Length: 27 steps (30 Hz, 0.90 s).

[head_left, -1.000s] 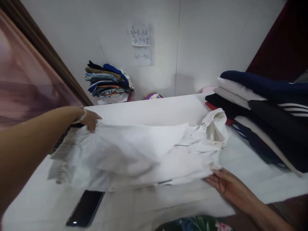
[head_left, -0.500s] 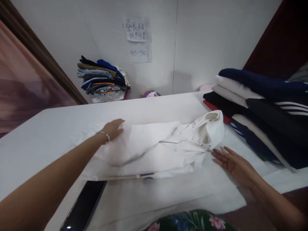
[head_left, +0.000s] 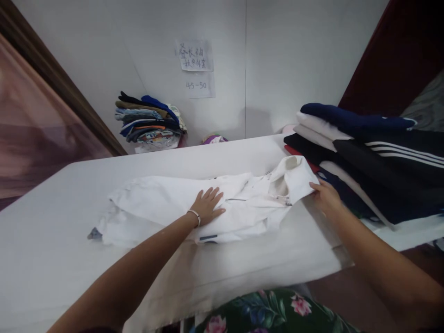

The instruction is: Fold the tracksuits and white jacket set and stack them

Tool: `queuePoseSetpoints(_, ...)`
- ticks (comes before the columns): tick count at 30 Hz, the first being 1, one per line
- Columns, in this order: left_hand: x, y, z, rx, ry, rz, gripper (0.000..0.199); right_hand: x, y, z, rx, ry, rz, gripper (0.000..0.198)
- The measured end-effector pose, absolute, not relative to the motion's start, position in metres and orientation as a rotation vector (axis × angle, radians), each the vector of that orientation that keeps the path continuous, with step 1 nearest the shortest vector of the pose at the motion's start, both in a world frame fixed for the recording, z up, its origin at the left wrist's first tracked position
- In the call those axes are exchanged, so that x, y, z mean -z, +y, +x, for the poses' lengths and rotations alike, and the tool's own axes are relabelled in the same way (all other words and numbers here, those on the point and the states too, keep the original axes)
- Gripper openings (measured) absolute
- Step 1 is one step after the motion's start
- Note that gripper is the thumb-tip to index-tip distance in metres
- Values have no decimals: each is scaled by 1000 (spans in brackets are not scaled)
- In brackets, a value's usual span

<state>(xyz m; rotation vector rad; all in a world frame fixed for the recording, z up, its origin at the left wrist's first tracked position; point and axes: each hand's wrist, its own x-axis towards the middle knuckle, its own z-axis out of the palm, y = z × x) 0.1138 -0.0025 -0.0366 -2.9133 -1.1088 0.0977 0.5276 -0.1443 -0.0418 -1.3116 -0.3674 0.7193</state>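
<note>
A white jacket (head_left: 166, 194) lies folded lengthwise across the white table, its collar or hood toward the right. My left hand (head_left: 207, 206), with a bracelet at the wrist, rests flat on the middle of the jacket, fingers spread. At the right end, my right hand (head_left: 324, 194) pinches the edge of the collar or hood between thumb and fingers. A dark strip shows on the jacket's near edge, and small metal fittings show near the neck.
To the right stands a stack of folded dark and white clothes (head_left: 367, 152). Another pile of folded clothes (head_left: 151, 122) sits beyond the table's far edge. Two paper signs (head_left: 196, 55) hang on the wall. A pink curtain (head_left: 41, 120) hangs at the left.
My left hand has moved right and come down flat on the jacket's middle. My right hand has risen and taken hold of the collar or hood edge. The dark phone-like slab is no longer visible.
</note>
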Motion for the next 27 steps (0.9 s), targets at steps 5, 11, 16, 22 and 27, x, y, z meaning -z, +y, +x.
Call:
queuePoseSetpoints(5, 32, -4, 117, -164, -1135, -2890, 64, 53, -190, 534, -805, -293, -1254, 41)
queuePoseSetpoints(11, 13, -8, 127, -244, -1281, -2917, 67, 47, -210, 556, -594, -322, -1487, 53)
queuePoseSetpoints(16, 19, -30, 152, -16, -1242, -2917, 61, 39, -191, 574, -525, -442, -1717, 62)
queuePoseSetpoints(22, 46, -42, 162, 7, -1166, -2922, 59, 21, -155, 561, -175, -891, -1923, 39)
queuePoseSetpoints(27, 44, -41, 161, -15, -1175, -2919, 60, 5, -114, 538, 94, -1203, -2036, 59)
